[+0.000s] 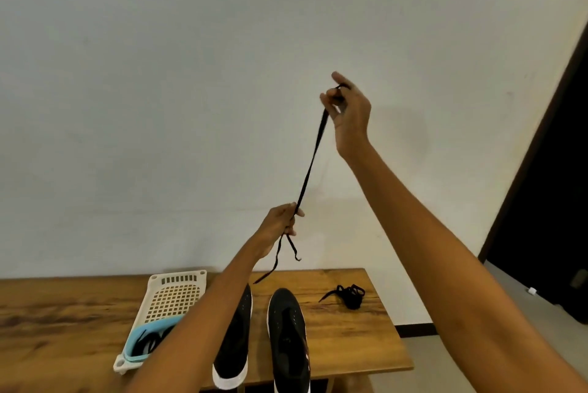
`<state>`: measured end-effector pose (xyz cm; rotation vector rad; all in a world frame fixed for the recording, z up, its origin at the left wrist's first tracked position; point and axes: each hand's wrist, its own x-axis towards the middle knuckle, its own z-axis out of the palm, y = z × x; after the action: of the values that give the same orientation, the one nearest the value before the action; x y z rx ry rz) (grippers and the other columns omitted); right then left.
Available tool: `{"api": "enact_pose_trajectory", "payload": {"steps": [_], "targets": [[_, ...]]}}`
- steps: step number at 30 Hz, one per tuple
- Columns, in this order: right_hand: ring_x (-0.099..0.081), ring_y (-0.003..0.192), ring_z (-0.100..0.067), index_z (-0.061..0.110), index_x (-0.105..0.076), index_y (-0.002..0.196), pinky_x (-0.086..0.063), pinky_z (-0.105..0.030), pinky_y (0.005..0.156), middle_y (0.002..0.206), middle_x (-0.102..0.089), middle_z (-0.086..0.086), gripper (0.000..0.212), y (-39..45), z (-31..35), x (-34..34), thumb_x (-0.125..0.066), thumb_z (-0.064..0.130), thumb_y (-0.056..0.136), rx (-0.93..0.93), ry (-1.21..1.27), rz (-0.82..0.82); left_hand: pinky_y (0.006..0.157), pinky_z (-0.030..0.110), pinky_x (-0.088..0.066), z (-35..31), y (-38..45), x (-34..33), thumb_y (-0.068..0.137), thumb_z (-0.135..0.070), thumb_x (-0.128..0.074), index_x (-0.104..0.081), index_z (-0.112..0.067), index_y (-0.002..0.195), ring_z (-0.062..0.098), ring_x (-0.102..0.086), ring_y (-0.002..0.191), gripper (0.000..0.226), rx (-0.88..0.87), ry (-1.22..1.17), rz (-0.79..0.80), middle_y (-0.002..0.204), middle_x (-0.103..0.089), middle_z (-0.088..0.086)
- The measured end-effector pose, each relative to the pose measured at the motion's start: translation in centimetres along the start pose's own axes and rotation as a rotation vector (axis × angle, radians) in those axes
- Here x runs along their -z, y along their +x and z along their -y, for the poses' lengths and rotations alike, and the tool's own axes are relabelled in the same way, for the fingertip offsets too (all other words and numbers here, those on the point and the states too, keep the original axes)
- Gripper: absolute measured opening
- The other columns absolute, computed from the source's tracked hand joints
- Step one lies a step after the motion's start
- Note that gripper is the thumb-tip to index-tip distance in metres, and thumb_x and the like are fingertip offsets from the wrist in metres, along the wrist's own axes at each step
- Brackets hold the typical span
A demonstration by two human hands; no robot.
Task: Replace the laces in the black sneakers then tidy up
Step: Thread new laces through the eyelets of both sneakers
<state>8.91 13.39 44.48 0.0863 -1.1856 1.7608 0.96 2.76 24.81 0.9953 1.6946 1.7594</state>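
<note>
A black lace (311, 160) is stretched taut in the air above the table. My right hand (348, 108) holds its upper end high up, and my left hand (281, 222) pinches it lower down, with two loose ends dangling below. Two black sneakers with white soles stand side by side on the wooden table (343, 338): the left sneaker (234, 341) is partly hidden by my left forearm, the right sneaker (288, 335) is in plain view. A bundled black lace (348, 294) lies on the table to the right of the sneakers.
A cream perforated basket (173, 297) lies left of the sneakers, holding a light blue container (143, 345) with dark laces in it. A plain wall rises behind the table. A dark doorway (547, 201) is at the right.
</note>
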Motion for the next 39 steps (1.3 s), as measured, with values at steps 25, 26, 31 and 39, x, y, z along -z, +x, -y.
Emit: {"api": "enact_pose_trajectory", "payload": {"steps": [25, 26, 31, 39], "targets": [[-0.06, 0.096, -0.019, 0.014, -0.052, 0.122, -0.046, -0.038, 0.097, 0.099, -0.062, -0.006, 0.039, -14.9, -9.5, 13.3, -0.06, 0.019, 0.084, -0.587, -0.583, 0.42, 0.03, 0.017, -0.018, -3.2, -0.5, -6.4, 0.102, -0.033, -0.032, -0.039, -0.014, 0.066, 0.005, -0.02, 0.032, 0.041, 0.121, -0.638, -0.083, 0.042, -0.028, -0.006], [-0.059, 0.083, -0.017, 0.012, -0.057, 0.117, -0.047, -0.039, 0.096, 0.084, -0.06, -0.004, 0.027, -15.5, -9.6, 14.0, -0.057, 0.016, 0.09, -0.611, -0.553, 0.421, 0.029, 0.017, -0.017, -3.2, -0.3, -6.3, 0.102, -0.032, -0.031, -0.038, -0.015, 0.065, 0.005, -0.02, 0.031, 0.042, 0.117, -0.694, -0.11, 0.04, -0.027, -0.007], [-0.054, 0.062, -0.011, 0.009, -0.06, 0.087, -0.053, -0.037, 0.083, 0.064, -0.051, 0.002, 0.024, -18.0, -10.0, 17.9, -0.05, 0.03, 0.094, -0.687, -0.285, 0.239, 0.026, 0.018, -0.014, -1.1, 0.3, -3.7, 0.102, -0.028, -0.029, -0.033, -0.018, 0.062, 0.004, -0.019, 0.027, 0.041, 0.16, -0.81, -0.33, 0.035, -0.025, -0.008], [-0.062, 0.077, -0.023, 0.01, -0.048, 0.077, -0.051, -0.034, 0.079, 0.077, -0.062, -0.009, 0.033, -15.7, -10.4, 16.1, -0.037, 0.026, 0.103, -0.534, 0.181, -0.366, 0.059, 0.032, -0.036, 7.1, -3.1, -7.4, 0.09, -0.014, -0.038, -0.038, -0.015, 0.061, 0.015, -0.042, 0.048, 0.029, 0.433, -0.573, -0.262, 0.047, -0.043, -0.001]]}}
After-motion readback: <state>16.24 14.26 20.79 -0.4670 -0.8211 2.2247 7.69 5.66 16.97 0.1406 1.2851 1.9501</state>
